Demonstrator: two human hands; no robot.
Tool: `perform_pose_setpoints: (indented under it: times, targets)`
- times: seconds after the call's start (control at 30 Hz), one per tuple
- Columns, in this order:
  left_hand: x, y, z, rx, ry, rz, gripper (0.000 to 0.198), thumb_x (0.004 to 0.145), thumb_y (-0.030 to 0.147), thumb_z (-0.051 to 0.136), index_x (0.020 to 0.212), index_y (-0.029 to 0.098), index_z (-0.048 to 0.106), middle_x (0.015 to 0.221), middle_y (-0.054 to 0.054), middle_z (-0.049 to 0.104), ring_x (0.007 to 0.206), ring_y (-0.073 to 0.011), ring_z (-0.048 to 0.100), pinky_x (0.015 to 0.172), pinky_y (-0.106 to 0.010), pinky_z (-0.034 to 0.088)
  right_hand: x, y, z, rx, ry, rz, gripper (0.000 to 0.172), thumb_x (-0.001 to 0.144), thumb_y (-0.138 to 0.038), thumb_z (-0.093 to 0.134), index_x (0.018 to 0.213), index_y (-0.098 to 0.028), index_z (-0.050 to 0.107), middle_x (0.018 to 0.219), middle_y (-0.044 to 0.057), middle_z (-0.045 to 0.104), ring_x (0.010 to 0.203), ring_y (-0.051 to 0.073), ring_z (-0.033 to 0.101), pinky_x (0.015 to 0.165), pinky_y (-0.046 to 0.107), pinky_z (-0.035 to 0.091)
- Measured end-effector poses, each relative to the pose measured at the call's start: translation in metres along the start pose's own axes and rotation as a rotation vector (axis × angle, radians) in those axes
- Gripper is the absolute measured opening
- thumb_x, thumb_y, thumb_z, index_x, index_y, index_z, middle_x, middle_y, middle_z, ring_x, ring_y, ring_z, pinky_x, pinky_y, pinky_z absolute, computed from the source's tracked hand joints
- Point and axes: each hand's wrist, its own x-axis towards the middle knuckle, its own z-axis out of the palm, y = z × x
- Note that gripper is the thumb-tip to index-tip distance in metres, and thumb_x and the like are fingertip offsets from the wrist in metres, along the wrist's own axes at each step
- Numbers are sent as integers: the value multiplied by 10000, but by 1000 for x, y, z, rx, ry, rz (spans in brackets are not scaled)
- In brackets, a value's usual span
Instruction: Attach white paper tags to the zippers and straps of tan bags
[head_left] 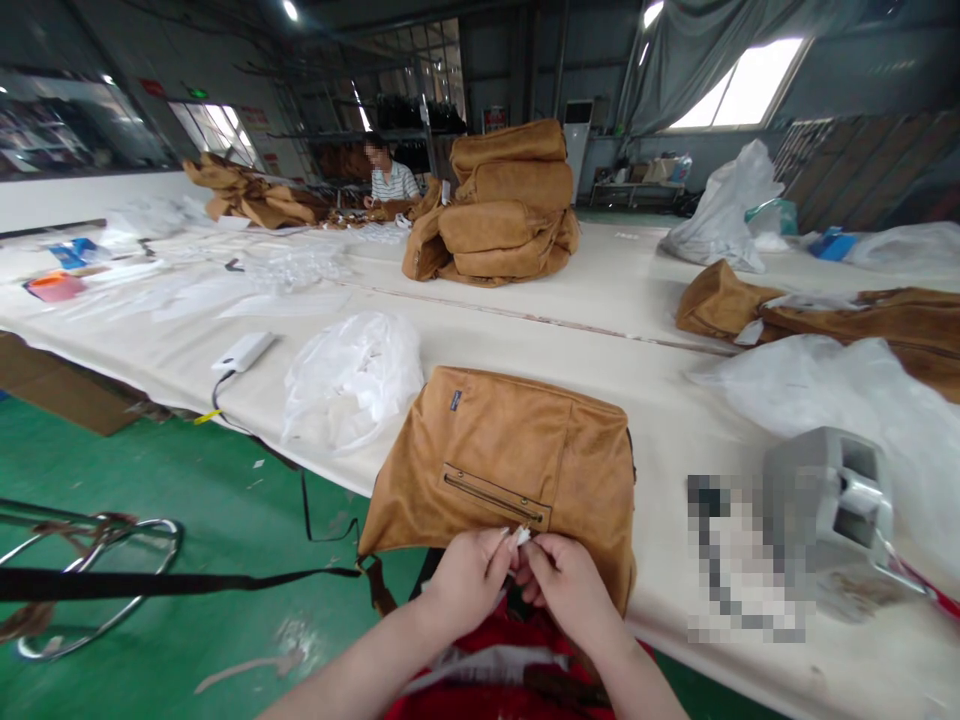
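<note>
The bag (495,420) is lying across the near edge of the table (664,400), its zip (491,496) facing up and its lower part hanging over toward the person. The left hand (466,580) is pinching a white scrap (523,536) at its fingertips, just in front of the zip's right end. The right hand (564,578) is meeting it there, its fingers curling narrowly; whether it is also gripping the scrap, I cannot tell. A black strap (180,582) is running left from the bag's near corner, passing in front of a metal ring (171,545). Clear plastic (356,375) is lying crumpled just left of the bag, and a white box (244,352) is resting left of that. To the right, a grey device (791,462) is standing near more plastic. Farther back, a pile of tan bags (510,240) is rising from the table, and a co-worker (395,181) in a striped shirt is showing behind it, to its left
</note>
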Motion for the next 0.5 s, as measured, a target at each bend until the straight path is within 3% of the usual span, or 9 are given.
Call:
perform_pose_setpoints:
  times: [0.1, 0.2, 0.33, 0.5]
  targets:
    - [-3, 0, -5, 556, 32, 135, 367, 985, 322, 303, 834, 179, 606, 810, -79, 610, 757, -194, 560, 727, -308, 432, -6, -2, -3, 149, -21, 71, 496, 835, -622, 463, 735, -163, 622, 587, 39, 658, 446, 142, 601, 401, 217, 440]
    - [-7, 1, -5, 925, -68, 215, 252, 959, 198, 350, 971, 168, 600, 880, -92, 613, 787, -224, 590, 702, -337, 471, -9, -5, -3, 234, -40, 131, 612, 792, -717, 461, 710, -133, 625, 540, 46, 639, 396, 121, 567, 362, 192, 387]
    - [-9, 2, -1, 1072, -95, 230, 186, 916, 148, 422, 1014, 161, 579, 879, -85, 587, 804, -230, 599, 709, -350, 496, -8, -10, 1, 216, -41, 152, 616, 785, -727, 462, 658, -141, 603, 461, 12, 582, 331, 99, 505, 325, 176, 306]
    - [-8, 2, 0, 1047, -119, 224, 169, 886, 129, 436, 991, 167, 562, 926, -90, 582, 853, -239, 595, 740, -358, 497, -8, -7, 4, 221, -45, 76, 493, 725, -652, 602, 638, -167, 570, 450, -40, 536, 329, 75, 432, 344, 183, 275]
